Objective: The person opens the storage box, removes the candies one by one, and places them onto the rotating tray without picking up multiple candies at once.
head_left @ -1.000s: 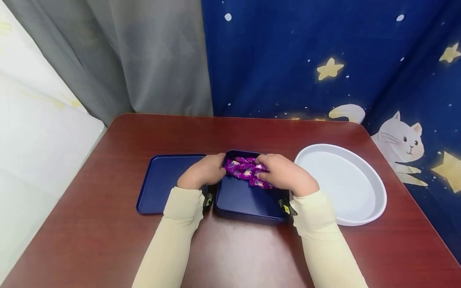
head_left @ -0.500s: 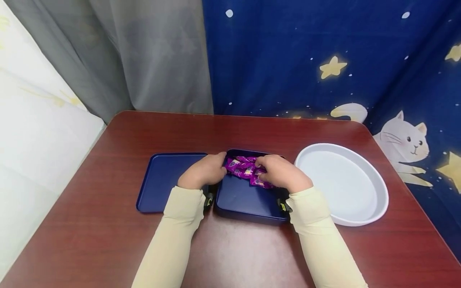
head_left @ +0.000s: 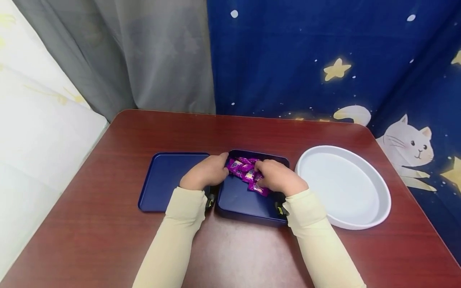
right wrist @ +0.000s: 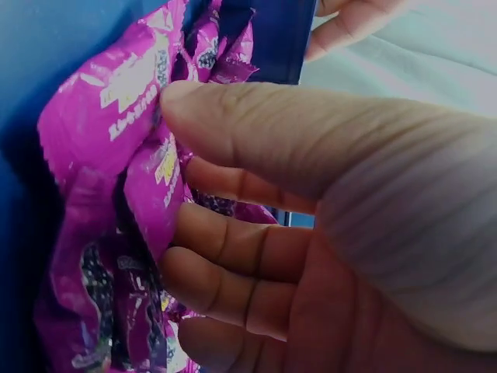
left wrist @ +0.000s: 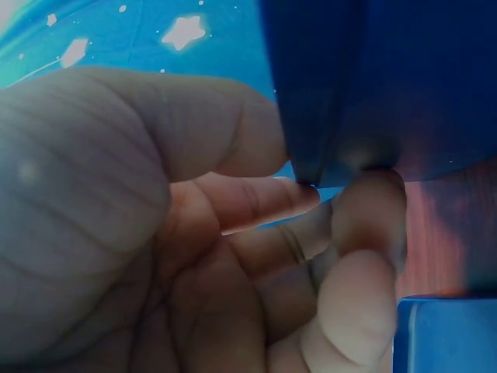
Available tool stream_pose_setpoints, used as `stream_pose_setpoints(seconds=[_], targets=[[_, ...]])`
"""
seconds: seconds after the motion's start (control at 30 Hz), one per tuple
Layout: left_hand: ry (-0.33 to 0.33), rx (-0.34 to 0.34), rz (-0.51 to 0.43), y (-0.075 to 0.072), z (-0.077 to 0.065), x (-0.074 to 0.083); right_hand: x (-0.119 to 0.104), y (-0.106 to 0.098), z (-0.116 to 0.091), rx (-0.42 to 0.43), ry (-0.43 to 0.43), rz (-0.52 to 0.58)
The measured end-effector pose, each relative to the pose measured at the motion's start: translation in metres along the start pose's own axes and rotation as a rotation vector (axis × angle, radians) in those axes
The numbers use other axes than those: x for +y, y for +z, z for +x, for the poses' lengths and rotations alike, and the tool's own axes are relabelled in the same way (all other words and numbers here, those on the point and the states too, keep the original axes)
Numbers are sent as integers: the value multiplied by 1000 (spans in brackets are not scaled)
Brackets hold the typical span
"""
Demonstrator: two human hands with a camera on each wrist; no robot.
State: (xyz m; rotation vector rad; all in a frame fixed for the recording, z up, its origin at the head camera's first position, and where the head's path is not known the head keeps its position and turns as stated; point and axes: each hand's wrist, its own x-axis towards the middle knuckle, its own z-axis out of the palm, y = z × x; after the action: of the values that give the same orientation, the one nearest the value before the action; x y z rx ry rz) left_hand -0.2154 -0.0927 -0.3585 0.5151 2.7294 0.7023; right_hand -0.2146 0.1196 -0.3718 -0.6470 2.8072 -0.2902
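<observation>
A navy rectangular box (head_left: 241, 202) stands on the table with several purple wrapped candies (head_left: 239, 167) heaped toward its back. With the thumb and fingers about its left wall, my left hand (head_left: 207, 172) grips the box; the left wrist view shows the box edge (left wrist: 311, 148) between them. My right hand (head_left: 281, 176) reaches in from the right, fingers curled at the candies. In the right wrist view its thumb (right wrist: 233, 116) presses on a purple candy packet (right wrist: 151, 190), and its fingertips touch the pile. Part of the pile is hidden behind this hand.
A navy lid (head_left: 162, 182) lies flat left of the box, partly under my left wrist. To the right stands a white oval tray (head_left: 340, 188). The brown table (head_left: 90, 224) meets grey and starry blue curtains (head_left: 273, 52) at the back.
My right hand has shifted slightly left and down inside the box, and the nearest candies have turned and slid a little toward the front. The left hand stays on the box wall.
</observation>
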Motion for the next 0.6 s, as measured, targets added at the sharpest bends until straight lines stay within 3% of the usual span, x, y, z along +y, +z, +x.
stream_pose_setpoints(seconds=[0.17, 0.6], targets=[[14, 5, 3, 0, 0, 1, -1, 3, 1, -15, 28, 19], [3, 4, 11, 3, 3, -1, -3, 3, 4, 16, -16, -10]])
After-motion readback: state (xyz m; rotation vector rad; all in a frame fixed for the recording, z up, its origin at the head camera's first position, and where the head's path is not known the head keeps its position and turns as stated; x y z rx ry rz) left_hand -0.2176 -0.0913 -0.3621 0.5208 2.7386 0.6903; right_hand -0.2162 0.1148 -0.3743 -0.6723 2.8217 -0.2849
